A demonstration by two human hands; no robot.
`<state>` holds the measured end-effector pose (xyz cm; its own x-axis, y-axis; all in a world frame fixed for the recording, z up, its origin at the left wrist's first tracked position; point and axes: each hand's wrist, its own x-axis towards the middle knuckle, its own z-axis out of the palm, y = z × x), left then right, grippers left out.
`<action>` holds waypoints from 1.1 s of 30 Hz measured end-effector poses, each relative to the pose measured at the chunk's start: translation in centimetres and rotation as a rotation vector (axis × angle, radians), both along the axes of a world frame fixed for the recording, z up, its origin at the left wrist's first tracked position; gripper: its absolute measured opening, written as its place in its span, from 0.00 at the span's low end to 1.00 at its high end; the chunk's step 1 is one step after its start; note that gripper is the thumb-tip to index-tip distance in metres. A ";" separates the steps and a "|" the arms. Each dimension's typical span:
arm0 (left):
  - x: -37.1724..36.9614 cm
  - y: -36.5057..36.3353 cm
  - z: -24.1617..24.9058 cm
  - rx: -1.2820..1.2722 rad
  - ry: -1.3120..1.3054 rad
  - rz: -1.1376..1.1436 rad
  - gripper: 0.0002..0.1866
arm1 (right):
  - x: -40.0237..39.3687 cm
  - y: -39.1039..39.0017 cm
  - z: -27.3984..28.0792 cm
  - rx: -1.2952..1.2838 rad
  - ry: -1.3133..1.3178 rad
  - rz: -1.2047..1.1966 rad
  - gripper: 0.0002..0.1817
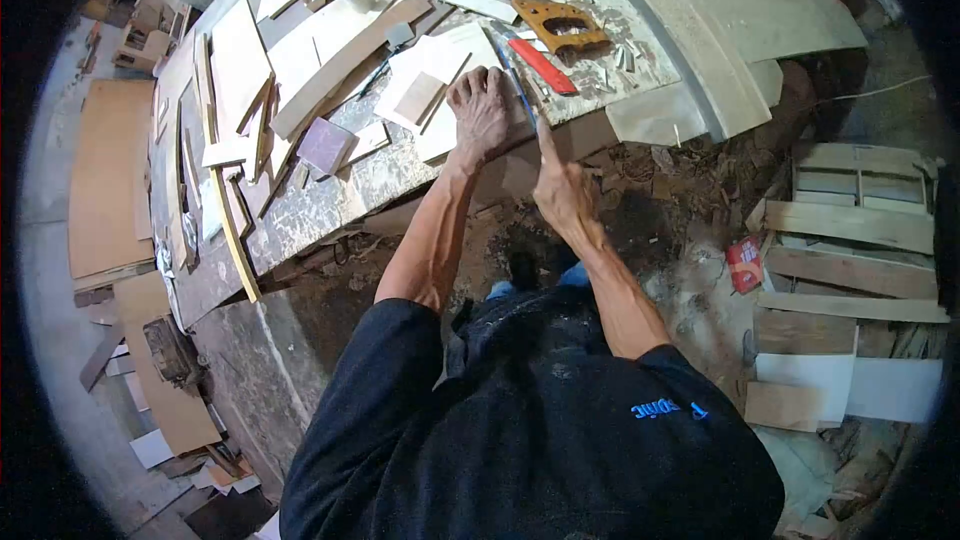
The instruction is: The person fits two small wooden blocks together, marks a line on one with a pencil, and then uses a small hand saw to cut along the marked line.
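Observation:
My left hand presses down with curled fingers on a pale thin board at the near edge of the workbench. A small wooden block and a thin dark strip lie on that board, just left of the fingers. My right hand is closed, its index finger stretched along a slim blue tool that lies along the board's right side. The tool's exact kind is too small to make out. Right of it rest a red-handled tool and a handsaw with a wooden handle.
Boards and offcuts cover the bench's left, among them a purple block and a long yellow strip. A large curved panel occupies the right. Wooden frames and a red packet lie on the floor.

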<state>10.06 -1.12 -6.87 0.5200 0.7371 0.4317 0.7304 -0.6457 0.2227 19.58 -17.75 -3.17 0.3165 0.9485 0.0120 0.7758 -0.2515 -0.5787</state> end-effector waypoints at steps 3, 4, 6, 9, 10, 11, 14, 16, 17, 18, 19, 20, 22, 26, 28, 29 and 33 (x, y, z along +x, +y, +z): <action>0.1 0.0 0.0 -0.006 -0.011 0.021 0.23 | 0.2 3.2 -0.6 -0.074 -0.008 0.001 0.48; 0.2 0.1 -0.1 0.010 -0.007 0.035 0.22 | 0.3 3.2 -0.4 -0.061 -0.048 0.007 0.48; 0.2 -0.2 -0.4 0.017 -0.021 0.028 0.23 | 0.3 2.2 0.0 -0.044 -0.125 0.016 0.48; 0.3 0.4 -0.7 0.039 -0.017 0.037 0.22 | -0.4 -1.5 2.0 -0.135 -0.002 0.003 0.48; 0.4 0.5 -0.5 0.042 -0.017 0.036 0.22 | -0.4 -2.1 2.0 -0.126 0.011 -0.003 0.48; 0.3 0.4 -0.4 0.042 -0.014 0.034 0.22 | -0.4 -2.7 1.9 -0.120 0.027 -0.008 0.48; 0.3 0.3 -0.3 0.024 -0.021 0.024 0.22 | 0.0 -0.3 1.5 -0.055 -0.046 0.001 0.47; 0.3 0.0 0.0 0.003 -0.052 0.028 0.22 | 0.1 3.5 0.0 0.019 -0.159 -0.002 0.47; 0.3 0.0 0.1 0.035 -0.103 0.021 0.21 | 0.2 3.8 -0.5 0.039 -0.161 0.021 0.45; 0.3 0.1 0.1 0.039 -0.097 0.025 0.21 | 0.1 4.2 -0.3 0.058 -0.163 0.045 0.43; 0.5 0.1 0.0 0.041 -0.097 0.029 0.21 | 0.2 3.5 0.0 0.010 -0.116 0.029 0.44; 0.4 0.0 -0.2 0.041 -0.095 0.033 0.21 | 0.0 2.5 0.3 -0.039 -0.068 0.014 0.44; 0.3 0.3 -0.4 0.020 -0.073 0.031 0.22 | -1.1 -0.5 3.0 -0.146 -0.057 0.003 0.45; 0.5 0.4 -0.7 -0.003 -0.053 0.036 0.25 | -0.6 -0.6 2.0 -0.129 -0.062 -0.020 0.43; 0.4 0.4 -0.9 0.025 -0.049 0.044 0.24 | -0.2 2.6 1.8 -0.102 -0.109 -0.018 0.43; 0.4 0.5 -1.0 -0.005 -0.050 0.041 0.24 | 0.1 3.7 0.6 -0.079 -0.114 -0.005 0.43; 0.4 0.6 -0.9 -0.004 -0.040 0.061 0.24 | -0.5 1.3 2.9 -0.113 -0.096 0.027 0.48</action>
